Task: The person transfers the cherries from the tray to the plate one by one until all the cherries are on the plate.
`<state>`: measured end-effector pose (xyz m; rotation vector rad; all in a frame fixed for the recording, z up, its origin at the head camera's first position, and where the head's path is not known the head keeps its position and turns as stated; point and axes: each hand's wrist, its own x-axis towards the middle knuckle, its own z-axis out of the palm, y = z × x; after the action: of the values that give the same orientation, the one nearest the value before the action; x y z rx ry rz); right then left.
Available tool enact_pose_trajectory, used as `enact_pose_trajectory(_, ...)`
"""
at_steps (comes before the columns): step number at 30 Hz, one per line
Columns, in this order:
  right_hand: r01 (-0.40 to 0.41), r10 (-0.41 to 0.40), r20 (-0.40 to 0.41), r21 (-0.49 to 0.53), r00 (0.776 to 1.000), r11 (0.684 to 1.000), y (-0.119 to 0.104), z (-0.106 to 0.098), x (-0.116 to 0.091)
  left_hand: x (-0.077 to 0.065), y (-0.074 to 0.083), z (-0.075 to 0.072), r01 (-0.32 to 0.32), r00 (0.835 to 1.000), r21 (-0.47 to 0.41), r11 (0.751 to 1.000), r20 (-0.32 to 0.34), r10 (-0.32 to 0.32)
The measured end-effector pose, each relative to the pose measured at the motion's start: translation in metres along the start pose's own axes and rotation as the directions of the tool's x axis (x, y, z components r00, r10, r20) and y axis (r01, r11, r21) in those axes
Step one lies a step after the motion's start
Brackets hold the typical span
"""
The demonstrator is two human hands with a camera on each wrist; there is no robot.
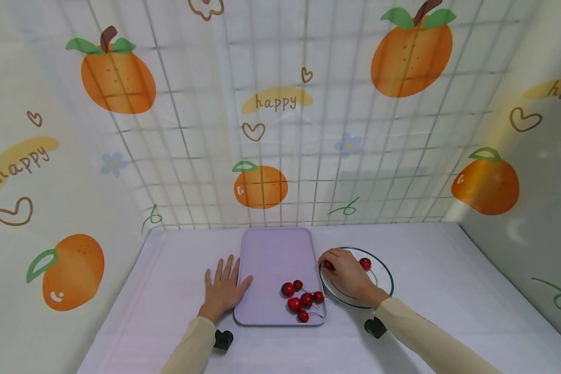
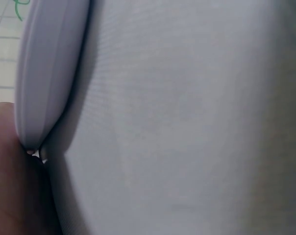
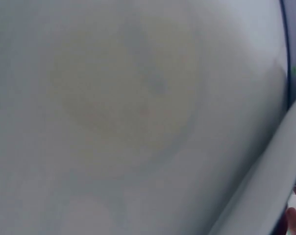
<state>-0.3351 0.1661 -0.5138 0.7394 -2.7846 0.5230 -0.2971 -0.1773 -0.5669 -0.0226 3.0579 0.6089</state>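
My right hand (image 1: 350,275) reaches over the left part of a clear glass plate (image 1: 391,291), its fingers curled down and pinching a red cherry (image 1: 328,264). Another cherry (image 1: 365,264) lies on the plate, right of the fingers. In the right wrist view only a fingertip (image 3: 295,223) shows at the lower right corner. My left hand (image 1: 223,294) rests with spread fingers at the left side of a lilac tray (image 1: 276,254), thumb across its rim. Several cherries (image 1: 306,299), some with stems, lie in the tray's lower right corner.
White cloth (image 1: 168,280) covers the table. Behind stands a wire grid under a sheer curtain printed with oranges (image 1: 261,187), and printed curtains hang at both sides. A black wrist mount (image 1: 375,328) sits below the right wrist, another (image 1: 223,339) beside the left.
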Motion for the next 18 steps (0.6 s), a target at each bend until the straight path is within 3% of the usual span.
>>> enact_pose_trajectory(18,0.059,-0.059,-0.071,-0.003,0.996,0.998,0.0011,0.0035,-0.0011,0.0016,-0.0031,0.0039,-0.008,1.000,0.011,1.000,-0.014,0.008)
